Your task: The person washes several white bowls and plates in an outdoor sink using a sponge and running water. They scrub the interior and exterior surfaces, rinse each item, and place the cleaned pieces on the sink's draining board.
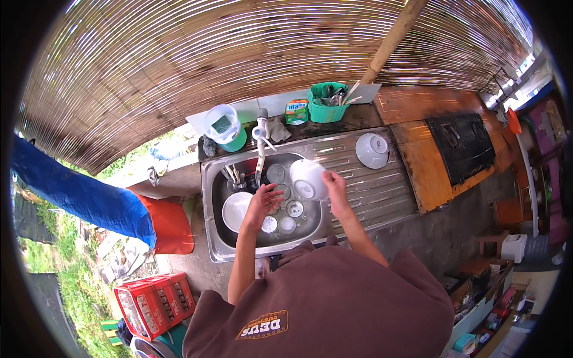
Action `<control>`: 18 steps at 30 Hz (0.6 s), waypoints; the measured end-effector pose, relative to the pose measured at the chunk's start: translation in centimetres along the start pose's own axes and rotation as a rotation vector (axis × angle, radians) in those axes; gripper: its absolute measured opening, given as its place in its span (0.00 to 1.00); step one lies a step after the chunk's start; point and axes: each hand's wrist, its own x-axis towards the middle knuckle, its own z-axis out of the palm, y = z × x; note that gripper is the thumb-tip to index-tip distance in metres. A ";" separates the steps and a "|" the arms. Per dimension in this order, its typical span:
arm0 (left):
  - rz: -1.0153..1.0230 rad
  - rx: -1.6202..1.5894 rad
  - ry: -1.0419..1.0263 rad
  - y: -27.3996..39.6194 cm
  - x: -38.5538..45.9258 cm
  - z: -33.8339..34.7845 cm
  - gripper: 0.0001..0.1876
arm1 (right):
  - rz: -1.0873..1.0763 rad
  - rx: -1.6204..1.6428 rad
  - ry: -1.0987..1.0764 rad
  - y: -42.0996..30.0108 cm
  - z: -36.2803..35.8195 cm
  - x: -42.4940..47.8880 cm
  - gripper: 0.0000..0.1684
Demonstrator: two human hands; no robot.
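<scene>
My right hand (335, 192) grips the rim of a white bowl (309, 179), its footed base turned towards me, over the right edge of the sink basin (210, 215). Palm up and fingers apart, my left hand (263, 206) is above the basin near the tap (260, 147) and holds nothing. Several glasses and cups, one of them a glass mug (287, 224), stand in the basin. Another white bowl (236, 212) lies at its left side, with utensils (233, 174) in a holder behind. On the ribbed drainboard, a white bowl (372, 151) rests upside down.
Behind the sink stand a clear tub (222, 121) with a green sponge, a detergent pouch (296, 112) and a green basket (327, 107) of utensils. A black gas stove (461, 145) is on the right. Red bottle crates (156, 306) stand at lower left.
</scene>
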 end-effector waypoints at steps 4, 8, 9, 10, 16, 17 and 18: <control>0.011 -0.009 0.139 -0.7 1.0 -0.8 0.24 | 0.152 0.692 0.042 0.6 -4.8 2.8 0.21; -0.050 -0.042 0.205 -1.8 1.0 -1.8 0.22 | 0.268 0.825 0.246 2.2 -7.0 5.1 0.23; -0.075 -0.046 0.221 -2.1 0.9 -1.8 0.22 | 0.252 0.838 0.264 2.6 -7.4 5.7 0.23; -0.093 -0.030 0.244 -2.3 1.0 -1.8 0.21 | 0.235 0.850 0.283 3.0 -7.9 6.3 0.22; -0.092 -0.049 0.292 -2.8 1.6 -1.4 0.22 | 0.272 0.653 0.342 4.2 -8.8 8.4 0.22; -0.088 -0.053 0.302 -2.8 1.7 -1.1 0.22 | 0.318 0.606 0.361 3.8 -8.5 8.1 0.23; -0.088 -0.047 0.297 -2.8 1.9 -0.9 0.22 | 0.313 0.523 0.352 3.7 -8.3 7.8 0.30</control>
